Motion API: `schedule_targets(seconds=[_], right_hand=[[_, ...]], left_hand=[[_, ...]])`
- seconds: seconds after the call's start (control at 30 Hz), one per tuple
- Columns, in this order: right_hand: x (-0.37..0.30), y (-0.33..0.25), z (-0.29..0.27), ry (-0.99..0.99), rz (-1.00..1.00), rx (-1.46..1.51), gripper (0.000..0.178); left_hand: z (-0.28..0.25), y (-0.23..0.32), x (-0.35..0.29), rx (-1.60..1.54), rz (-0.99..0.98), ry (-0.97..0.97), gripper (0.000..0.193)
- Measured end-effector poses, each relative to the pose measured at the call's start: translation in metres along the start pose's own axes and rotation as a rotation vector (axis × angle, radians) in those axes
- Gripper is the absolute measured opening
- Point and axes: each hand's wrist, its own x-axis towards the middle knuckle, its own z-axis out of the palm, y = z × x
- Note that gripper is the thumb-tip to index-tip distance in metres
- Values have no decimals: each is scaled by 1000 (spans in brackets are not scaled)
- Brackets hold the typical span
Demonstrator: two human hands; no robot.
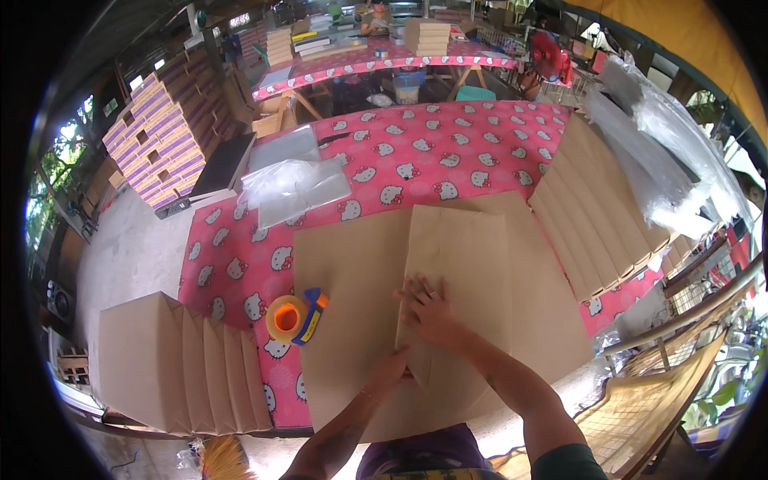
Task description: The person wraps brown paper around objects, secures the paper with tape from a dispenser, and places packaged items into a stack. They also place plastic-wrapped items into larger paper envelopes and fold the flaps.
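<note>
A large sheet of brown kraft paper (pixel 344 280) lies on the pink table in front of me. On it rests a flat brown panel (pixel 460 256), which looks like a folded-over part of the paper or a carton. My right hand (pixel 432 310) presses flat on the panel near its left edge, fingers spread. Lower down, my left hand (pixel 390 370) touches that same edge; its fingertips are partly hidden at the fold. A blue and yellow tape dispenser (pixel 314 314) with a roll of tape (pixel 285 318) on an orange hub lies left of the panel, on the paper's edge.
Brown wrapped parcels stand in rows at the near left (pixel 144 360) and at the right (pixel 592 208), where clear plastic (pixel 640 152) lies on top. Plastic sheets (pixel 296 188) lie at the far left. Stacked cartons (pixel 164 132) rise beyond. Another table (pixel 344 74) stands behind.
</note>
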Motion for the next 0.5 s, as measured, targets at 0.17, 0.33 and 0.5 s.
schedule_targets(seconds=[0.17, 0.33, 0.5], right_hand=[[2, -6, -5, -24, 17, -21, 57], [1, 7, -3, -57, 34, -52, 56], [25, 51, 12, 9, 61, 226, 55]], left_hand=[[0, -72, -8, 320, 219, -24, 53], [31, -76, -82, 327, 89, -631, 35], [-17, 34, -5, 689, 503, -1011, 34]])
